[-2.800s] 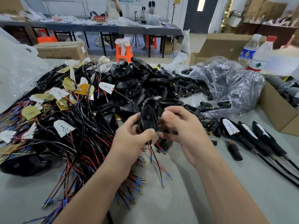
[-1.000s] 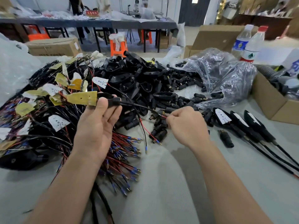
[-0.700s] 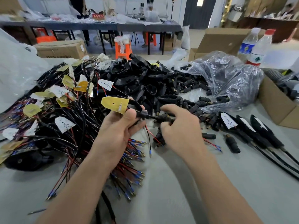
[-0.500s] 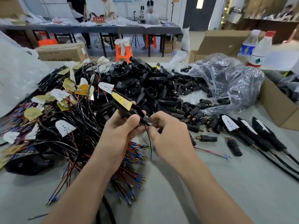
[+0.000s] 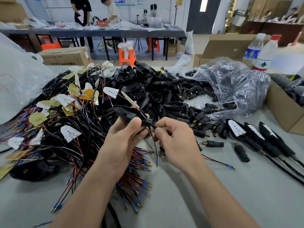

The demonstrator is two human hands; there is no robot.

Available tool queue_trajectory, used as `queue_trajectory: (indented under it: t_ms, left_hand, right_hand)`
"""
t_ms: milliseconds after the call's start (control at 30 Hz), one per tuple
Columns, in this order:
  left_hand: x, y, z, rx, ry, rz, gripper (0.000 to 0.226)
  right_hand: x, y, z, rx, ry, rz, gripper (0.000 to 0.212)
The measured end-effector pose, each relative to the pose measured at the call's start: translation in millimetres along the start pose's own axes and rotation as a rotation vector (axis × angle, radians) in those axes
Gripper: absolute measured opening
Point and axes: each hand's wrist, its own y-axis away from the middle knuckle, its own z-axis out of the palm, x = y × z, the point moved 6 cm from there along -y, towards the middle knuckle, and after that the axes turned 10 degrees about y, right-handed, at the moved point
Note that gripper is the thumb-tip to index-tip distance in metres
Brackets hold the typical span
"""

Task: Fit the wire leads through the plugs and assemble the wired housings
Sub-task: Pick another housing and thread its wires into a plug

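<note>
My left hand [image 5: 123, 137] grips a black housing [image 5: 128, 113] at the middle of the table, thumb on its narrow end; a small circuit board [image 5: 130, 99] sticks up behind it. My right hand [image 5: 177, 142] pinches the red and black wire leads [image 5: 153, 142] just where they leave the housing's neck. The leads hang down between my hands, blue-sleeved tips below. A second red lead [image 5: 217, 162] lies on the table to the right. Loose black plugs [image 5: 212, 143] lie nearby.
A tangle of wired boards [image 5: 69, 116] fills the left. Empty black housings [image 5: 148, 89] are heaped behind my hands, with plugs spilling from a plastic bag [image 5: 230, 86]. Three assembled housings [image 5: 251, 137] lie at right, beside a cardboard box [image 5: 286, 112]. Bottles [image 5: 263, 53] stand behind.
My left hand brought a wired board and housing in from the pile toward the middle. My right hand closed in on the housing's neck and now pinches the leads there.
</note>
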Motion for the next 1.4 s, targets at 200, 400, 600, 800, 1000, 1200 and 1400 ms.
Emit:
queue_trajectory:
  t_ms: [200,400,600,800,1000,1200,1400]
  left_hand:
    - [1,-1,-2,-0.017,0.04,-0.061,0.033]
    - [0,3,-1,-0.004,0.074,-0.142,0.069]
    - [11,0,-7,0.042,0.094,-0.07,0.057]
    - [12,1,-12,0.065,0.165,-0.095,0.052]
    - [17,1,-14,0.105,0.188,-0.12,0.04]
    - [10,4,-11,0.181,0.066,-0.093,0.037]
    - [9,3,-5,0.107,0.075,-0.101,0.028]
  right_hand:
    - [-6,3,7,-0.019,-0.182,-0.022,0.026]
    - [-3,1,10,-0.051,-0.249,-0.044,0.029]
    - [2,-1,-4,-0.012,-0.092,-0.029,0.027]
    - [5,-3,-25,0.033,0.159,-0.056,0.024]
    - [7,-5,-25,0.084,0.325,-0.081,0.019]
    - [1,-5,-30,0.148,0.261,-0.13,0.02]
    - [-8,-1,-30,0.268,0.331,-0.242,0.017]
